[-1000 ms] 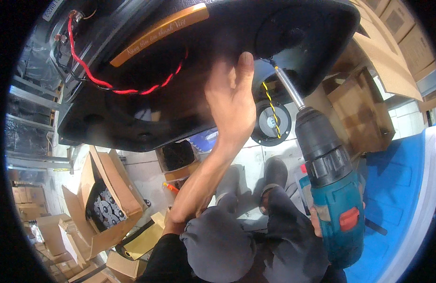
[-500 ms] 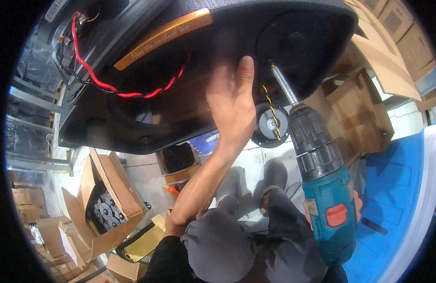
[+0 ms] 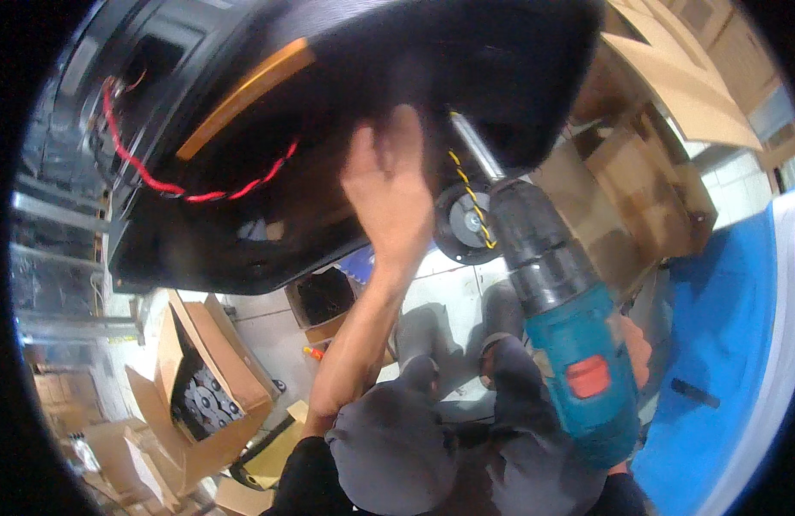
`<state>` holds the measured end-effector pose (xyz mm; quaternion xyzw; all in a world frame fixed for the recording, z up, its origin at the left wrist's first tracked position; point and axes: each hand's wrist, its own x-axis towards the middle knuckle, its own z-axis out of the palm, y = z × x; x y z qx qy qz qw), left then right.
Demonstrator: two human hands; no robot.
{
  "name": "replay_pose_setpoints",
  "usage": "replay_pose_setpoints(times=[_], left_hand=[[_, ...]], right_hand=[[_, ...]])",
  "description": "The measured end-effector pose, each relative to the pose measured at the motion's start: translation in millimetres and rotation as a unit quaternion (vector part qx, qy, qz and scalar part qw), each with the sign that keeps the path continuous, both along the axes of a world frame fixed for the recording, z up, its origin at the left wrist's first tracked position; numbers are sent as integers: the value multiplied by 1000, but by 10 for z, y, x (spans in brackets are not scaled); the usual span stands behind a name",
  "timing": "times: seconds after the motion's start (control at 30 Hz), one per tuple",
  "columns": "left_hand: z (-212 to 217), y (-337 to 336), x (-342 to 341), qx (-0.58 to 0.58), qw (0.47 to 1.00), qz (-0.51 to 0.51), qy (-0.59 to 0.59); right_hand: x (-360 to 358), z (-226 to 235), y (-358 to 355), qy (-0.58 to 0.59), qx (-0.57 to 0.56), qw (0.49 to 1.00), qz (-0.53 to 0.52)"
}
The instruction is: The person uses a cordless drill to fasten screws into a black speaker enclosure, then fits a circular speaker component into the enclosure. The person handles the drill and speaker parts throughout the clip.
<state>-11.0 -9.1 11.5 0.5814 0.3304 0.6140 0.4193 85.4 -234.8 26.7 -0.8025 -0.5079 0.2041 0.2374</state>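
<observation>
A large black speaker cabinet [image 3: 329,64] with an orange-gold bar [image 3: 247,96] spans the upper part of the view. My left hand [image 3: 387,193] is raised before its black face, fingers stretched upward and blurred by motion. Nothing shows in it, and whether it touches the cabinet I cannot tell. My right hand [image 3: 634,353] grips a teal and black cordless drill [image 3: 591,374], its long bit [image 3: 477,146] pointing up at the cabinet's right part. From the cabinet hangs a yellow and black twisted wire [image 3: 468,185], running to a small round speaker driver [image 3: 453,222].
A red and black twisted wire [image 3: 200,198] loops out of the cabinet at left. Open cardboard boxes stand on both sides, one holding grey round parts [image 3: 210,402]. A blue tub [image 3: 716,318] lies at right. My feet [image 3: 496,340] rest on the tiled floor.
The cabinet appears shifted left and slightly turned in view. My left hand and the drill in my right hand have also moved left.
</observation>
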Motion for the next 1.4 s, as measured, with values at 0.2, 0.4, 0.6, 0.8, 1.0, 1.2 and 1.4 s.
replay_pose_setpoints(times=[0.2, 0.4, 0.6, 0.8, 1.0, 1.2, 1.4], left_hand=[[12, 52, -17, -92, 994, 34, 54], [15, 127, 0, 0, 1000, -11, 27], [-3, 199, 82, 105, 991, 49, 65], [77, 59, -129, 14, 989, 0, 147], [-320, -400, -951, 72, 965, 58, 247], [-1376, -890, -2091, -188, 880, 136, 413], [-2186, -1100, -2633, -283, 814, 124, 492]], right_hand=[[28, 12, -120, 42, 235, 970, 51], [-48, 25, -350, 40, 235, 971, -20], [-142, -344, -824, 25, 94, 982, -163], [-151, -571, -1061, 10, 6, 973, -232], [-130, -738, -1090, -17, -68, 961, -267], [-85, -814, -1109, -55, -149, 950, -270], [-42, -927, -1125, -94, -181, 941, -270]])
